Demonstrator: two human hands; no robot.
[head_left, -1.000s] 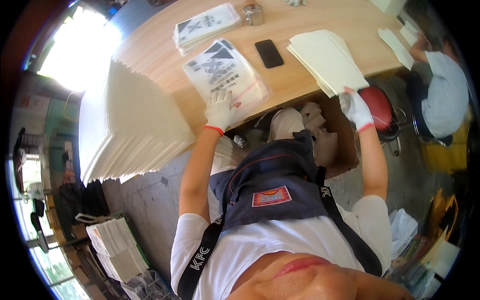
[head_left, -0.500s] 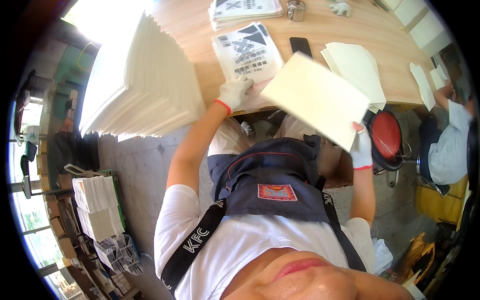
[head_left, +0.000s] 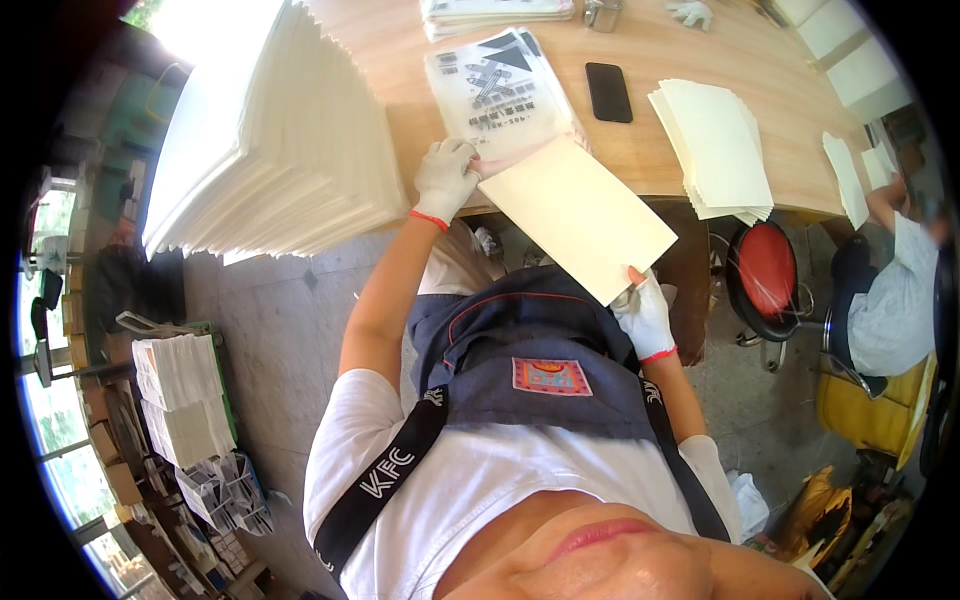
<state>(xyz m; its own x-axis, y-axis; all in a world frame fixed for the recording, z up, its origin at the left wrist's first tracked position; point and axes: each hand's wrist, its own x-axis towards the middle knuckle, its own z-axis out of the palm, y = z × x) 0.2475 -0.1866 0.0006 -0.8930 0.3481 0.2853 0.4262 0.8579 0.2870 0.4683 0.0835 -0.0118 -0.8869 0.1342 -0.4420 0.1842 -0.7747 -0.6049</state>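
My right hand (head_left: 645,316), in a white glove with a red cuff, grips the near corner of a cream paper stack (head_left: 580,218), bare thumb on top. The stack's far end meets the open end of a clear printed plastic bag (head_left: 505,105) at the table edge. My left hand (head_left: 446,180), gloved likewise, has its fingers closed on the left corner of that bag's mouth. More such bags lie beneath it. How far the paper reaches into the bag is hard to make out.
A tall pile of white paper (head_left: 300,150) stands at the left. On the table (head_left: 640,160) are a black phone (head_left: 608,92), fanned cream sheets (head_left: 715,150), a metal container (head_left: 602,15), a loose glove (head_left: 690,14) and another bag pile (head_left: 495,12). A red stool (head_left: 763,268) and a seated person (head_left: 895,290) are at the right.
My right hand has brought the cream paper stack left and down, to the bag's mouth. My left hand has shifted slightly left and up along the bag's edge.
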